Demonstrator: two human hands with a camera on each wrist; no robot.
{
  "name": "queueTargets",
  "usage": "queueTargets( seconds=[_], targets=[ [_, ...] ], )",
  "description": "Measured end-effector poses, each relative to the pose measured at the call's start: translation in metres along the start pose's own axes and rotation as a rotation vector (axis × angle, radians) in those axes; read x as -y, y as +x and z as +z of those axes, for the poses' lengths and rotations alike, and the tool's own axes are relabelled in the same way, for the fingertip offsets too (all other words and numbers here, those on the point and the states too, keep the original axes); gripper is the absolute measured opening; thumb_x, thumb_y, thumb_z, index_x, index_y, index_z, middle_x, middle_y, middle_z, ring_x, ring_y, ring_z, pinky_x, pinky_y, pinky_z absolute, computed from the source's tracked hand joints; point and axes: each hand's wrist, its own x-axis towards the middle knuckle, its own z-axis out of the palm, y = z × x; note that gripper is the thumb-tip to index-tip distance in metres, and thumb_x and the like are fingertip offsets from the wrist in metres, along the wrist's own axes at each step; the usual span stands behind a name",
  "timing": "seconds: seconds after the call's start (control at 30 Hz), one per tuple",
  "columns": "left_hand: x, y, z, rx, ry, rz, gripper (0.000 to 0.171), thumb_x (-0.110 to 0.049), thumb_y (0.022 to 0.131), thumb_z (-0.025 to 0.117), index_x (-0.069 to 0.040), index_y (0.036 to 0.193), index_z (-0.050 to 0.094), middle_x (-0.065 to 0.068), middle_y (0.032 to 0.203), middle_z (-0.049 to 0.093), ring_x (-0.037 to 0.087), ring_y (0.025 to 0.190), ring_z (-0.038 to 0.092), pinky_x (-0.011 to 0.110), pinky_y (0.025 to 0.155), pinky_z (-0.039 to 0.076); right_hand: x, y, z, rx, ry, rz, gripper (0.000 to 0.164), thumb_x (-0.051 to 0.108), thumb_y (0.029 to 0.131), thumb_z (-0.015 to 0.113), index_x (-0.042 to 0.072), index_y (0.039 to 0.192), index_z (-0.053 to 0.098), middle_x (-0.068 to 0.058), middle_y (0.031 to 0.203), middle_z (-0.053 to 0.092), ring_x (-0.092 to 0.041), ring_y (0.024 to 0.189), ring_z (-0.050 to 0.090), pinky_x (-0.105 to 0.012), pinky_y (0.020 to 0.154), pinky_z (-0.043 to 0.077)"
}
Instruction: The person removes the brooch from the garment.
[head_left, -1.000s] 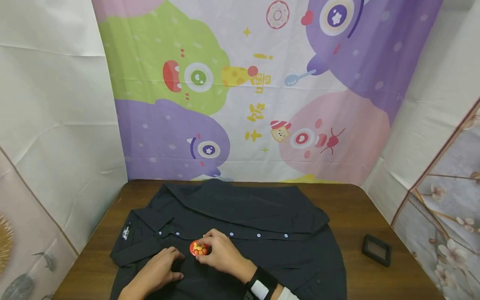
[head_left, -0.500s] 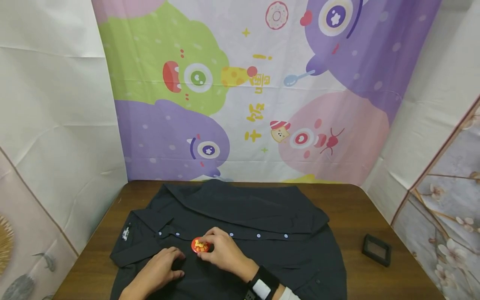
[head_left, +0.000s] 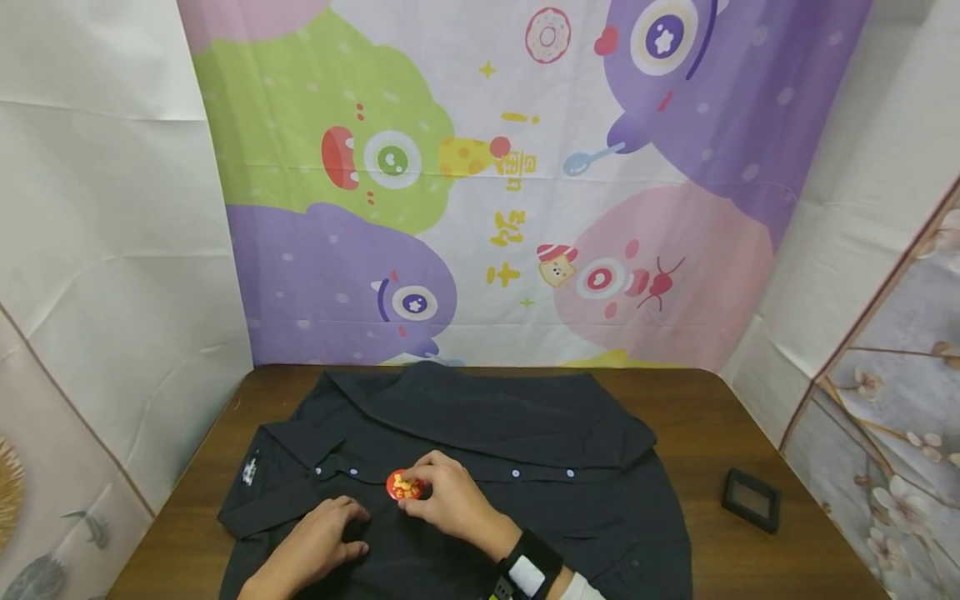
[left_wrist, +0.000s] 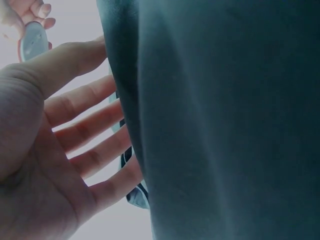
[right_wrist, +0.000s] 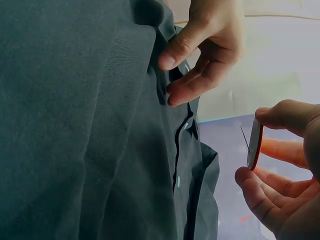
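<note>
A dark, long-sleeved shirt [head_left: 585, 525] lies spread on the wooden table, small white buttons [head_left: 516, 473] in a row across it. My right hand [head_left: 453, 504] pinches a round red pin badge [head_left: 399, 485] with a yellow figure on it, held over the shirt below the button row. In the right wrist view the badge [right_wrist: 255, 142] is edge-on, apart from the cloth, with its thin needle [right_wrist: 244, 137] sticking out from the back. My left hand [head_left: 318, 533] rests on the shirt to the left, fingers loosely extended against the fabric in the left wrist view.
A small black rectangular frame [head_left: 752, 500] lies on the table [head_left: 720, 417] to the right of the shirt. Behind the table hangs a cartoon-printed cloth [head_left: 510, 325], with pale walls on either side.
My right hand has shifted slightly away from me and to the right with the badge, nearer the button row. My left hand stays put; the head view has tilted a little.
</note>
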Motion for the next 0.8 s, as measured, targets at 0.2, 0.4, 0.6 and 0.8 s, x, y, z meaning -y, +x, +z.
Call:
queueTargets(
  seconds=[0.2, 0.4, 0.6, 0.8],
  targets=[
    [-0.002, -0.001, 0.000, -0.034, 0.016, 0.035, 0.027, -0.021, 0.072, 0.085, -0.011, 0.090, 0.068, -0.001, 0.093, 0.063, 0.020, 0.092, 0.061, 0.046, 0.083, 0.051, -0.002, -0.001, 0.000, -0.012, 0.013, 0.002, 0.031, 0.026, 0.079, 0.081, 0.015, 0.108, 0.076, 0.003, 0.100, 0.063, -0.008, 0.089, 0.059, -0.021, 0.080, 0.049],
    [-0.005, 0.000, 0.000, -0.038, -0.010, 0.008, 0.024, -0.019, 0.074, 0.083, -0.011, 0.092, 0.069, -0.002, 0.093, 0.064, 0.018, 0.091, 0.064, 0.043, 0.082, 0.052, -0.004, -0.001, -0.001, -0.019, 0.023, 0.001, 0.031, 0.027, 0.079, 0.081, 0.014, 0.107, 0.076, 0.003, 0.101, 0.064, -0.008, 0.089, 0.059, -0.021, 0.080, 0.049],
    [-0.010, 0.003, -0.002, -0.041, -0.055, -0.032, 0.022, -0.018, 0.079, 0.080, -0.012, 0.097, 0.070, -0.001, 0.099, 0.068, 0.020, 0.097, 0.066, 0.045, 0.087, 0.053, -0.005, -0.002, -0.003, -0.034, 0.044, 0.008, 0.030, 0.025, 0.079, 0.081, 0.013, 0.106, 0.076, 0.002, 0.099, 0.064, -0.009, 0.089, 0.059, -0.022, 0.080, 0.049],
    [-0.016, 0.003, -0.004, -0.146, -0.057, 0.014, 0.024, -0.017, 0.081, 0.078, -0.013, 0.103, 0.071, -0.001, 0.105, 0.070, 0.020, 0.102, 0.066, 0.044, 0.090, 0.053, -0.006, -0.003, -0.005, -0.052, 0.078, 0.015, 0.029, 0.024, 0.079, 0.081, 0.011, 0.105, 0.076, 0.000, 0.099, 0.064, -0.007, 0.086, 0.058, -0.020, 0.077, 0.049]
  ],
)
